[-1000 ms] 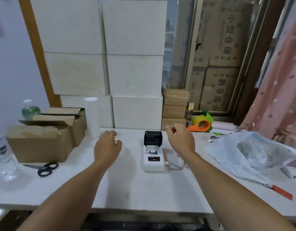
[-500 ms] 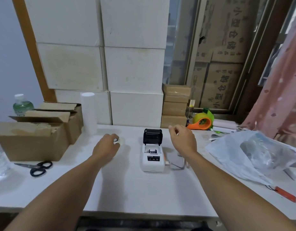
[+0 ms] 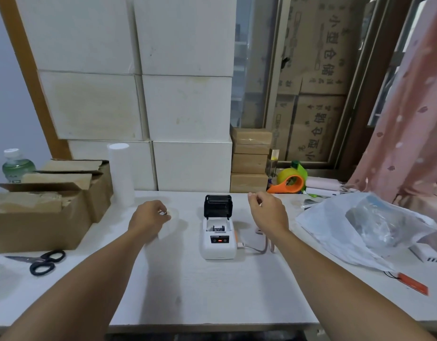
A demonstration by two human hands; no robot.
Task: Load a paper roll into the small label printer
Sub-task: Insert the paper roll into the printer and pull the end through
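Note:
The small white label printer [image 3: 218, 242] stands mid-table with its black lid [image 3: 218, 205] flipped up and the paper bay showing. A red light glows on its front panel. Left of the printer, my left hand [image 3: 148, 219] is closed around a small white paper roll [image 3: 170, 223], which is blurred, with a dark core end by my fingertips. My right hand [image 3: 267, 211] hovers just right of the lid with its fingers pinched together and nothing visible in them. A tall white wrapped stack of rolls [image 3: 121, 173] stands behind my left hand.
Open cardboard boxes [image 3: 40, 212], black scissors [image 3: 44, 262] and a bottle [image 3: 15, 166] lie at the left. A cable [image 3: 256, 249] leaves the printer's right side. At the right are an orange tape dispenser [image 3: 290, 183], a plastic bag [image 3: 372, 230] and an orange tag [image 3: 412, 286].
My left hand has shifted a little right toward the printer, and the white roll now shows beyond its fingers. My right hand stays about where it was.

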